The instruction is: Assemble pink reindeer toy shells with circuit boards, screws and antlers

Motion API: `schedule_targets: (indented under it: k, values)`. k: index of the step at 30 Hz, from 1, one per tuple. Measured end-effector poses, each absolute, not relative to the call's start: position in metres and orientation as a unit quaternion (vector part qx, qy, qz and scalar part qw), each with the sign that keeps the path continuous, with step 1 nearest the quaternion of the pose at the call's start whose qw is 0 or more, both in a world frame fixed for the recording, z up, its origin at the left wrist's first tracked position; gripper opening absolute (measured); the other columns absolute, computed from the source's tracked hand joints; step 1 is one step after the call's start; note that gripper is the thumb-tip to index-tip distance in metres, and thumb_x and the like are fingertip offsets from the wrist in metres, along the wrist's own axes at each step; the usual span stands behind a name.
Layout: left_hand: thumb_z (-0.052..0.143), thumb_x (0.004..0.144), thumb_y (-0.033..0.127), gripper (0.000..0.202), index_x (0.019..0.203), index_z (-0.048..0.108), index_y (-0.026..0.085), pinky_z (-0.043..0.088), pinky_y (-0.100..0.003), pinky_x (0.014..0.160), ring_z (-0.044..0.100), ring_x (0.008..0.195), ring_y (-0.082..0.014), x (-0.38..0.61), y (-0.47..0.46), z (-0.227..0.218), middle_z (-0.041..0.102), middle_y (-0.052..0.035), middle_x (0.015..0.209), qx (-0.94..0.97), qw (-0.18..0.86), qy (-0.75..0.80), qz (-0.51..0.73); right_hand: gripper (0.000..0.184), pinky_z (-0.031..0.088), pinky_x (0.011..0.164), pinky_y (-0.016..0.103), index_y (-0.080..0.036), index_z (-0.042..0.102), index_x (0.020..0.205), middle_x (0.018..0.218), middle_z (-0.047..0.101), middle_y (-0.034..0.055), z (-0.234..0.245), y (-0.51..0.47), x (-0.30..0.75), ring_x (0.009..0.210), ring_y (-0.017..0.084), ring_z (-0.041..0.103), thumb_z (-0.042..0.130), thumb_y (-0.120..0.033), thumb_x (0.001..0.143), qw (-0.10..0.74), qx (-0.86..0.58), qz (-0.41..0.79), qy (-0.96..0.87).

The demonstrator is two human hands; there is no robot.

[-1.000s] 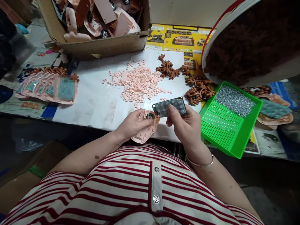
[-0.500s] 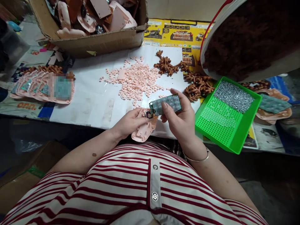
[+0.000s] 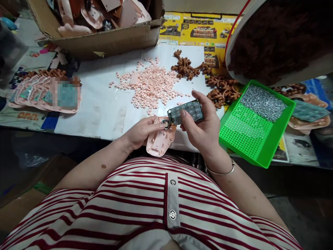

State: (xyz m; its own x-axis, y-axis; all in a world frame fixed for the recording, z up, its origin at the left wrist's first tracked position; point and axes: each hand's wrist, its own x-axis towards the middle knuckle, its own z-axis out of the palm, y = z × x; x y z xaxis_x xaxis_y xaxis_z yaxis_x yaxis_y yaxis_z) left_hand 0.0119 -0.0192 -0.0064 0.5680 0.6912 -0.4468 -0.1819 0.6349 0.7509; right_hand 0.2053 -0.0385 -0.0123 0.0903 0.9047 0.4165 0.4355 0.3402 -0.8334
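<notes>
My left hand [image 3: 142, 132] is closed on a pink plastic shell [image 3: 160, 140] at the near edge of the table, its thumb by a small round speaker [image 3: 165, 123] set in the shell. My right hand [image 3: 204, 126] grips a green circuit board with a clear bubbled keypad [image 3: 186, 111], thumb on its face, fingers behind it. The board's left end touches the shell above the speaker. Just beyond both hands lies a heap of small pink rings [image 3: 151, 86] on white paper [image 3: 104, 107].
A green perforated tray [image 3: 249, 135] with silver screws [image 3: 262, 102] sits right of my hands. Brown branched plastic pieces [image 3: 221, 92] lie beyond. A cardboard box [image 3: 104, 38] of pink parts stands at the back, a row of assembled pink units [image 3: 44, 93] at left, a large round tub [image 3: 281, 38] at right.
Both hands have shifted slightly up and left together. My right fingers moved from the face of the board to wrap over its far edge. The board stays against the shell.
</notes>
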Motion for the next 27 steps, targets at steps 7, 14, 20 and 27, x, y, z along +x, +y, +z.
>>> schedule_targets:
  k: [7,14,20,27]
  values:
    - [0.089,0.066,0.029,0.04,0.096,0.07,0.013,0.053,-0.027,0.07,0.069,0.073,-0.0156,0.0145,-0.0214,-0.0051,0.074,-0.0049,0.087,0.354,0.799,0.416,0.254,0.046,0.06,0.105,0.051,-0.028,0.055,0.14,0.138,0.065,0.0104,-0.0062,-0.0423,0.2045,0.126,0.031,0.066,0.063,-0.039,0.096,0.505,-0.53,0.19,-0.654]
    - [0.083,0.072,0.029,0.031,0.093,0.066,0.014,0.052,-0.027,0.069,0.068,0.073,-0.0158,0.0199,-0.0257,-0.0057,0.072,-0.0039,0.084,0.393,0.744,0.459,0.285,0.048,0.062,0.1,0.048,-0.03,0.051,0.143,0.138,0.066,0.0107,-0.0055,-0.0469,0.2045,0.122,0.029,0.068,0.059,-0.041,0.097,0.499,-0.507,0.179,-0.68]
    - [0.082,0.071,0.026,0.032,0.096,0.067,0.014,0.052,-0.027,0.07,0.067,0.073,-0.0158,0.0183,-0.0239,-0.0034,0.072,-0.0034,0.085,0.392,0.754,0.442,0.286,0.047,0.061,0.101,0.045,-0.029,0.052,0.142,0.139,0.064,0.0108,-0.0077,-0.047,0.2062,0.123,0.028,0.067,0.059,-0.041,0.097,0.499,-0.497,0.164,-0.69]
    - [0.081,0.075,0.042,0.032,0.087,0.07,0.014,0.051,-0.026,0.065,0.066,0.068,-0.0149,0.0143,-0.0211,-0.0069,0.071,-0.0045,0.079,0.384,0.782,0.413,0.264,0.049,0.059,0.104,0.047,-0.029,0.049,0.145,0.142,0.062,0.011,-0.0087,-0.0459,0.2072,0.127,0.029,0.064,0.056,-0.043,0.098,0.489,-0.504,0.172,-0.691]
